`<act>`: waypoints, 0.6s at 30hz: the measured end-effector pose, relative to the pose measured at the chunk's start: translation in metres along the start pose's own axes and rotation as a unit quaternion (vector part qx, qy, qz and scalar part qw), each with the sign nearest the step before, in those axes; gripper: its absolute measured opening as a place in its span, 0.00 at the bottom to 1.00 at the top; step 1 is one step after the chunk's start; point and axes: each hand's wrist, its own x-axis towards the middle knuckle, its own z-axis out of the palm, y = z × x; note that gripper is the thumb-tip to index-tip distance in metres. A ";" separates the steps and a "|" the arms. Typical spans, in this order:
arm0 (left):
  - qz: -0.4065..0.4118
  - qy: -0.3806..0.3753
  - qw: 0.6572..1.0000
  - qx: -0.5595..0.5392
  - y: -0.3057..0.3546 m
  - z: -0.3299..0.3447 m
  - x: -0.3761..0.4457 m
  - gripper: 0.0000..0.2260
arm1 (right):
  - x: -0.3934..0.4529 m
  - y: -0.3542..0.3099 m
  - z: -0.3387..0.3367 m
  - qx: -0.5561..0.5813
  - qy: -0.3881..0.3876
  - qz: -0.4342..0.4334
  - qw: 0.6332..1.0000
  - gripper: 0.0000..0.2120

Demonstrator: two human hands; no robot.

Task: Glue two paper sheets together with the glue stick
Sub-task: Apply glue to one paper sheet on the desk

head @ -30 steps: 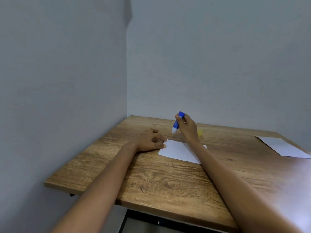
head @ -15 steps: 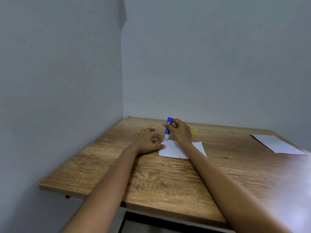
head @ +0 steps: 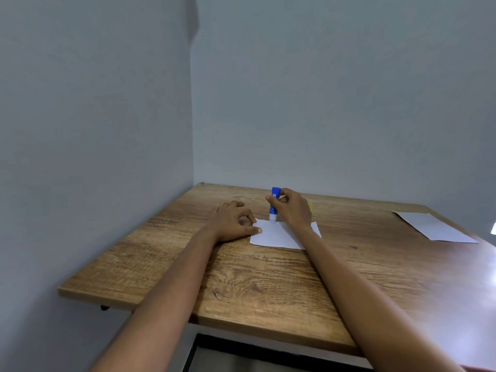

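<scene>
Two sheets (head: 276,233) (head: 434,227), wood table (head: 241,277), corner, maybe grey walls.

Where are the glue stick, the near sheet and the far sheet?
glue stick (head: 273,210): head view, lower blue barrel.
near sheet (head: 273,234): head view, bare middle.
far sheet (head: 432,226): head view, middle.
</scene>
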 end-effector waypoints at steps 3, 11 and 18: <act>-0.002 -0.005 1.000 0.000 0.000 0.000 0.001 0.14 | -0.001 0.004 -0.009 -0.001 0.003 0.010 1.000 0.18; 0.006 -0.005 1.000 0.001 0.000 0.000 -0.002 0.14 | -0.004 0.025 -0.042 0.020 0.045 0.063 0.997 0.15; 0.012 -0.011 1.000 -0.004 -0.003 0.001 0.000 0.14 | -0.004 0.036 -0.053 0.044 0.083 0.107 0.990 0.16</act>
